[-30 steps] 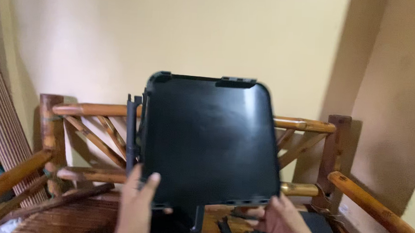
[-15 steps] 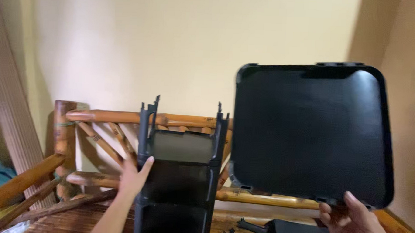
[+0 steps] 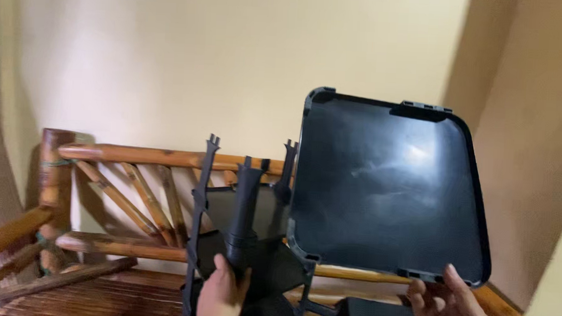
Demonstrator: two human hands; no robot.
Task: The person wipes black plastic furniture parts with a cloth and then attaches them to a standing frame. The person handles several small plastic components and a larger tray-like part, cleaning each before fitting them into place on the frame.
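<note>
My right hand (image 3: 446, 304) grips the lower edge of a flat black plastic panel (image 3: 389, 200) with rounded corners and a raised rim, holding it upright at the right. My left hand (image 3: 220, 294) grips a black plastic frame (image 3: 246, 238) of upright posts and shelf-like plates, standing left of the panel. The panel's left edge overlaps the frame's right posts. Both hands show only at the bottom edge.
A bamboo bench with a slatted seat (image 3: 98, 295) and a rail back (image 3: 136, 155) stands against a cream wall. Another black plastic piece (image 3: 375, 315) lies on the seat below the panel. A wall corner rises at the right.
The panel, earlier held in front of the frame with both hands, has swung off to the right in my right hand. The frame is now uncovered and turned in my left hand.
</note>
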